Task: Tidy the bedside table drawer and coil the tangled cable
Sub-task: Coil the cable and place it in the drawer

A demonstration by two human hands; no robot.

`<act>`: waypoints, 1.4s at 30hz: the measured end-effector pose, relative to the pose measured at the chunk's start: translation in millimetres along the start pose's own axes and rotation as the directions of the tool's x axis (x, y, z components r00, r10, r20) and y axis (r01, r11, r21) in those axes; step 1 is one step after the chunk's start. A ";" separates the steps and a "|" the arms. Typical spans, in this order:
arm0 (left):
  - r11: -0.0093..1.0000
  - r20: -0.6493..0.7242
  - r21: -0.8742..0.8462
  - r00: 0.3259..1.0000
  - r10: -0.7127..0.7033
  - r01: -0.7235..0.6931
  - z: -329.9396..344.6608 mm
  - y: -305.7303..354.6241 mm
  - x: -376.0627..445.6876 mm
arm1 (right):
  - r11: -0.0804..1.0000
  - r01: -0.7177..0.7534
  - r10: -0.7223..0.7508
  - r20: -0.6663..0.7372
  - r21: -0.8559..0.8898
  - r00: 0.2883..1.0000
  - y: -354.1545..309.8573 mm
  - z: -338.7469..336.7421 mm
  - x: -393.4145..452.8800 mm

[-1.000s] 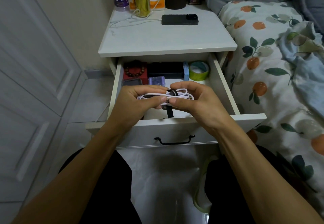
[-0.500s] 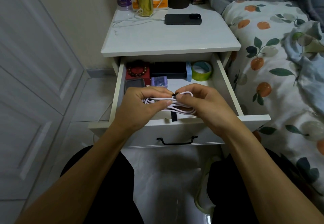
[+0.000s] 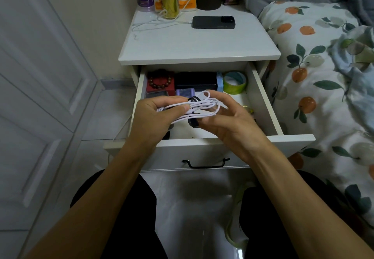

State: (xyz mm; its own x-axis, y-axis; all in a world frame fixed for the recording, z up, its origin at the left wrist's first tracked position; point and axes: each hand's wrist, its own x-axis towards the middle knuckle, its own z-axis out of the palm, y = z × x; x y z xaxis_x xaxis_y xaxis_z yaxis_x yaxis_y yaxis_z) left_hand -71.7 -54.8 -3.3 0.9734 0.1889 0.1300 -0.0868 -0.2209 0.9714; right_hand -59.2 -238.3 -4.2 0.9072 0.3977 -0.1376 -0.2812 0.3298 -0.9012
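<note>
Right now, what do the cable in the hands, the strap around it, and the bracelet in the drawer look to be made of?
Cable: white, smooth plastic jacket, bends in soft loops. Strap: black, matte, likely fabric hook-and-loop, curling around the bundle. Bracelet: dark brown round beads, faintly glossy, probably wood. Drawer: white painted board, matte.

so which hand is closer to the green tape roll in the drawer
Right. The right hand is just in front of the green tape roll, at the cable's looped end; the left hand grips the cable further off toward the drawer's left side.
</note>
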 end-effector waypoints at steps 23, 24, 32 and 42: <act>0.995 0.130 0.102 0.991 -0.001 -0.013 -41.8 -17.0 -43.5 | 0.945 -0.099 0.038 -0.194 -0.312 0.980 33.0 41.6 -34.3; 0.997 0.111 0.075 0.994 -0.022 0.014 -43.7 -19.2 -49.2 | 0.939 -0.094 0.037 -0.174 -0.331 0.984 34.3 43.4 -37.5; 1.000 0.117 0.019 0.993 -0.016 0.014 -48.2 -29.9 -92.6 | 0.854 -0.089 0.014 -0.147 -0.512 0.989 47.6 52.1 -73.4; 0.971 0.176 0.173 0.975 0.136 -0.167 -51.9 -33.0 -113.4 | 0.337 0.001 -0.028 -0.009 -0.942 1.000 39.4 51.6 -89.2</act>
State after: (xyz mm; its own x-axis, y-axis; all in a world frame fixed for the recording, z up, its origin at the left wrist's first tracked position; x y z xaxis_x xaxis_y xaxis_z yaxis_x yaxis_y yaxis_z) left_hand -190.2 -19.3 -39.8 0.9744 -0.0139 0.2242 -0.2099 -0.4111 0.8871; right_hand -167.4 -216.6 -6.2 0.9176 0.3803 -0.1161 0.2007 -0.6950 -0.6905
